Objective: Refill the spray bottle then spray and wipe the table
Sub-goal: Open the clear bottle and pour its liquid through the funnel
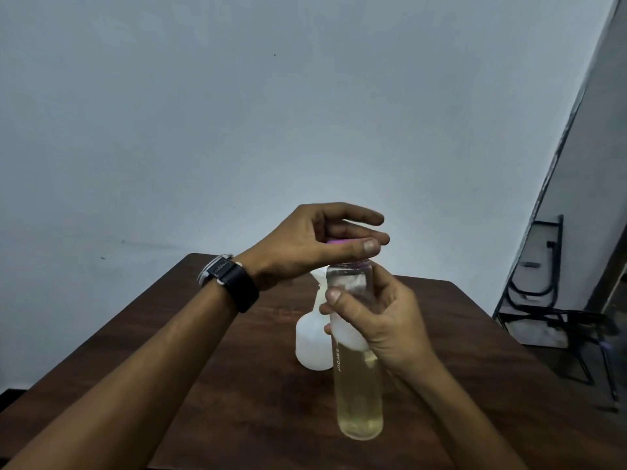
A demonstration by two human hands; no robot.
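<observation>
A tall clear bottle (359, 395) with pale yellowish liquid is held upright above the dark wooden table (237, 385). My right hand (383, 320) grips its upper body, with something white pressed against the bottle under the fingers. My left hand (315, 242) is closed over a pink cap (336, 241) at the bottle's mouth. Whether the cap still touches the neck I cannot tell. Behind the bottle stands a white spray bottle (310, 337), its head partly hidden by my hands.
A plain pale wall rises behind the table. Black metal chair frames (556, 317) stand on the floor at the right, beside a grey wall panel. A dark watch (234, 283) is on my left wrist.
</observation>
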